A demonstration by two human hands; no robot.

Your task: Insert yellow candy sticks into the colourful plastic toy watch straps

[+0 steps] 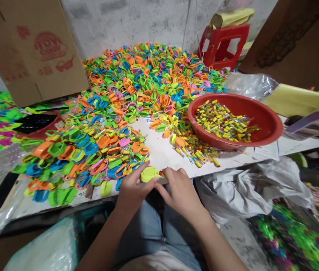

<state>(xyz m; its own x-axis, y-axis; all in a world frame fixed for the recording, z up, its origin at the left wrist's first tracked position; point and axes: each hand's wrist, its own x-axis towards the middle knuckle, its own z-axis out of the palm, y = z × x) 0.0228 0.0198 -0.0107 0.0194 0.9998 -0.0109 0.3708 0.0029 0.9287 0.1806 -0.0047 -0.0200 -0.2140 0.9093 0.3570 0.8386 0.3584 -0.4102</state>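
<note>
To the left of the red basin (pixel 266 116) and nearer the person, the left hand (pixel 133 185) is holding a yellow plastic piece (pixel 149 174), its thumb and fingers closing around the sides. The right hand (pixel 181 188) is meeting it from the other side, its thumb and forefinger almost together and pinching a small red-tipped piece (pixel 160 173) at the end of the yellow one; the fingers are hiding most of that small piece. Both hands are working at the front edge of the white surface (pixel 163 146).

The basin itself is holding many small yellow-and-red wrapped pieces (pixel 218 116), and a loose scatter (pixel 199 152) of the same kind is lying against its left side. Farther left of the basin, a near pile of orange, green, blue and pink plastic pieces (pixel 83 150) is covering the surface, and a larger heap (pixel 148 71) is rising beyond the basin's left side, against the wall (pixel 131 22). A cardboard box (pixel 41 52) is standing far left of the basin, a red stool (pixel 245 37) is standing behind it, and a crumpled pale bag (pixel 241 188) is hanging just in front of it.
</note>
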